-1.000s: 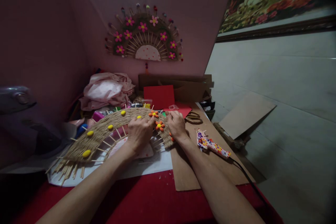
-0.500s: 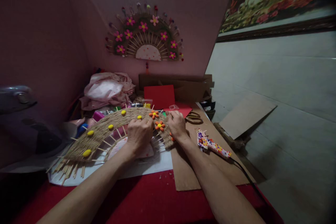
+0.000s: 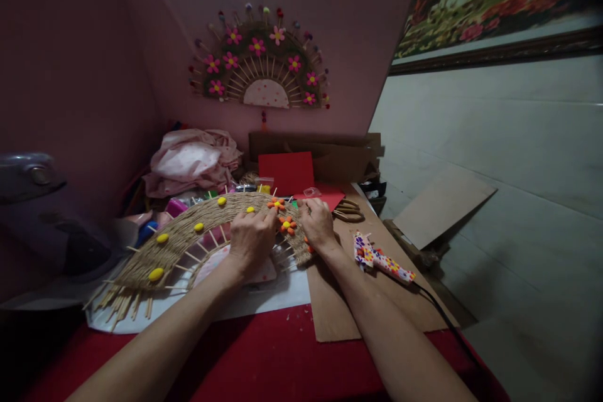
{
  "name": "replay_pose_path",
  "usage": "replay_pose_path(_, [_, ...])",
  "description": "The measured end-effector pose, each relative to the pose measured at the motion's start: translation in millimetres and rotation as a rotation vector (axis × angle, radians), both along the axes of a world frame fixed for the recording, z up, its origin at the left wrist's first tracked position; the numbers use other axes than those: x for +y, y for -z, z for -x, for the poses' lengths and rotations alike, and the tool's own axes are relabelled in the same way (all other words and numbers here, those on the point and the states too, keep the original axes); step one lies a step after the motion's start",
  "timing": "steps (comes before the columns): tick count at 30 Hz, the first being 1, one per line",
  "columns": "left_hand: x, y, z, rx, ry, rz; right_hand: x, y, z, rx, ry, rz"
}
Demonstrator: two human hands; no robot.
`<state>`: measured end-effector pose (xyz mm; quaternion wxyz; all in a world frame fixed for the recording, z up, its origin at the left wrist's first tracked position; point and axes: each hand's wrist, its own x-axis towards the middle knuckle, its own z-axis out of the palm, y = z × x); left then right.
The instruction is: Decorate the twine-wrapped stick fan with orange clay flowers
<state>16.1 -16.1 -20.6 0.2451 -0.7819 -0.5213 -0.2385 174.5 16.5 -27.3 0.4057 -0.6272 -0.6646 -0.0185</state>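
Observation:
A half-round fan (image 3: 188, 245) of woven twine over wooden sticks lies in front of me. Yellow oval beads (image 3: 162, 238) dot its left and middle part. Orange-petalled flowers with yellow centres, such as this flower (image 3: 287, 225), sit on its right part. My left hand (image 3: 252, 235) rests on the fan with curled fingers, just beside the upper orange flower (image 3: 276, 204). My right hand (image 3: 318, 224) is closed at the fan's outer right edge and partly covers a lower flower (image 3: 308, 242). Both sets of fingertips are hidden, so whatever they pinch does not show.
A flower-patterned glue gun (image 3: 381, 259) with a black cord lies on a cardboard sheet (image 3: 336, 320) at right. Scissors (image 3: 348, 210) and red paper (image 3: 286, 173) are behind. Crumpled pink cloth (image 3: 195, 160) is piled at back left. A finished fan (image 3: 266, 85) hangs above.
My left hand has shifted very slightly, its fingers reaching a little closer to the upper orange flower. My right hand and the fan look the same.

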Motion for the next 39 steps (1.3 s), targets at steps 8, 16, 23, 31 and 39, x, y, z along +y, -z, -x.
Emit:
replay_pose_path(8, [3.4, -5.5, -7.4, 0.044, -0.051, 0.117, 1.7, 0.8, -0.1, 0.004, -0.013, -0.016])
replay_pose_path(16, [3.0, -8.2, -4.9, 0.036, -0.062, 0.107, 0.6, -0.1, 0.4, 0.011, -0.007, -0.009])
replay_pose_path(23, [5.3, -9.6, -5.8, 0.043, -0.06, 0.121, 1.2, 0.6, 0.2, 0.02, -0.015, -0.006])
replay_pose_path(31, [-2.2, -7.5, 4.0, -0.016, -0.112, 0.08, -1.0, -1.9, 1.0, 0.017, -0.003, 0.011])
replay_pose_path(39, [-3.0, -4.0, 0.5, 0.03, -0.086, 0.128, -0.3, 0.0, 0.0, 0.005, -0.005, -0.011])
